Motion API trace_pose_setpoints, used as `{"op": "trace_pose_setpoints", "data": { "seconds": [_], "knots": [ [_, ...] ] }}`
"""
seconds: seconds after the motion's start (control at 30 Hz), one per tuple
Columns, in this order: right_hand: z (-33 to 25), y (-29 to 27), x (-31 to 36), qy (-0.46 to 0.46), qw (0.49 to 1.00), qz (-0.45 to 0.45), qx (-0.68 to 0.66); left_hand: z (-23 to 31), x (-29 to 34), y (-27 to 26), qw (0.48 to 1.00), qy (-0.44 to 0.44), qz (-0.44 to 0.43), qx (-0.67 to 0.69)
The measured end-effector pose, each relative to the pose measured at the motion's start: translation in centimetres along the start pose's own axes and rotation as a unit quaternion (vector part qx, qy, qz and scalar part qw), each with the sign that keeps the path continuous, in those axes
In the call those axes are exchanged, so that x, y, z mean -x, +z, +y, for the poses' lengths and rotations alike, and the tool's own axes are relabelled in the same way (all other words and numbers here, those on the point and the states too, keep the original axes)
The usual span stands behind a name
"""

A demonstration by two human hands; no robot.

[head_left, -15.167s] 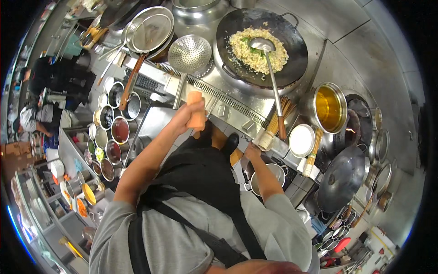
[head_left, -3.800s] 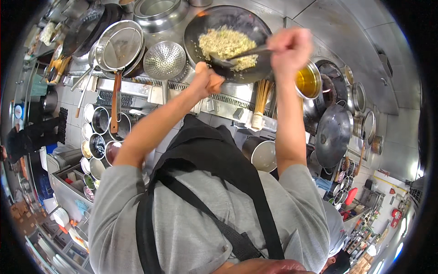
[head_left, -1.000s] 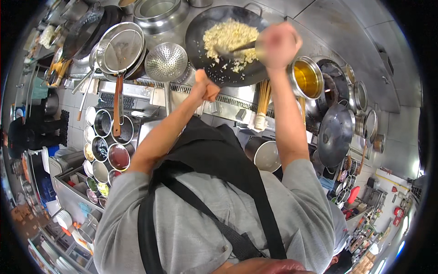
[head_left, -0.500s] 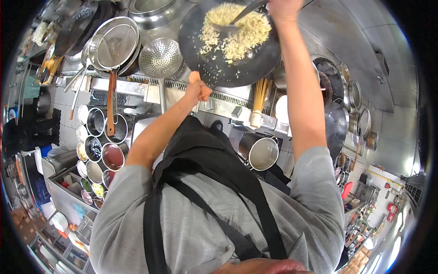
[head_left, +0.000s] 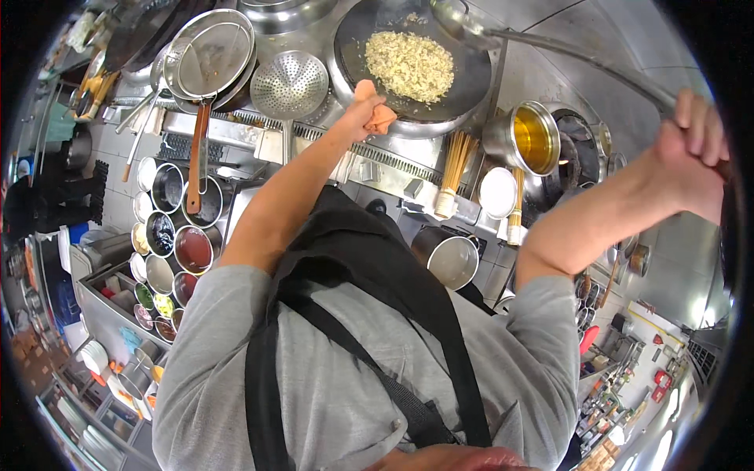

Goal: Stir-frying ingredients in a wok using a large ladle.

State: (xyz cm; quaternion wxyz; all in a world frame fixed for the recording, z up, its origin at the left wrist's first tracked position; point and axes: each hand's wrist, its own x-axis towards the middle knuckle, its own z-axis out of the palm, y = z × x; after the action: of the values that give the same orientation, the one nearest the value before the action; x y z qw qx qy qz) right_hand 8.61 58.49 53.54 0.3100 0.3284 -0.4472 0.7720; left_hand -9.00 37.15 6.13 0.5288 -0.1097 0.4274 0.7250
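At far left, round seasoning bowls (head_left: 174,235) line the counter (head_left: 236,133); the left hand (head_left: 367,110) pinches an orange cloth (head_left: 382,119) against the near rim of the wok (head_left: 412,67) of fried rice (head_left: 408,64); this looks like stir-frying, mid-toss; the ladle (head_left: 459,22) should dip back into the rice; its long handle runs from the far-centre bowl rightward and nearer to the right hand (head_left: 695,161), closed round it.

— What could not be seen well?
— The wok (head_left: 408,94) rim under the left hand (head_left: 363,106) was hidden by an orange cloth (head_left: 382,118).
— And the ladle (head_left: 463,23)?
— Its handle end was hidden inside the right hand (head_left: 691,153), near the dark edge.
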Motion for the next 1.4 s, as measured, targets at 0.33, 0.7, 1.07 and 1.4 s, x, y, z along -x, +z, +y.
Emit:
{"op": "trace_pose_setpoints", "data": {
  "seconds": [0.33,0.7,1.07,1.4],
  "knots": [
    [14.0,-3.4,7.3,-0.008,0.917,0.228,0.327,0.4,10.6,-4.0,0.98,-0.055,-0.165,0.092],
    [17.6,-6.4,6.6,0.007,0.926,0.255,0.28,1.3,10.5,-5.4,0.997,-0.022,-0.07,0.021],
    [9.4,-7.5,12.7,0.127,0.955,0.163,0.211,3.0,13.8,-7.5,1.0,-0.007,-0.017,-0.022],
    [24.1,3.1,16.8,-0.085,0.854,0.271,0.436,2.8,2.8,1.3,0.997,-0.076,0.016,-0.028]
  ]
}}
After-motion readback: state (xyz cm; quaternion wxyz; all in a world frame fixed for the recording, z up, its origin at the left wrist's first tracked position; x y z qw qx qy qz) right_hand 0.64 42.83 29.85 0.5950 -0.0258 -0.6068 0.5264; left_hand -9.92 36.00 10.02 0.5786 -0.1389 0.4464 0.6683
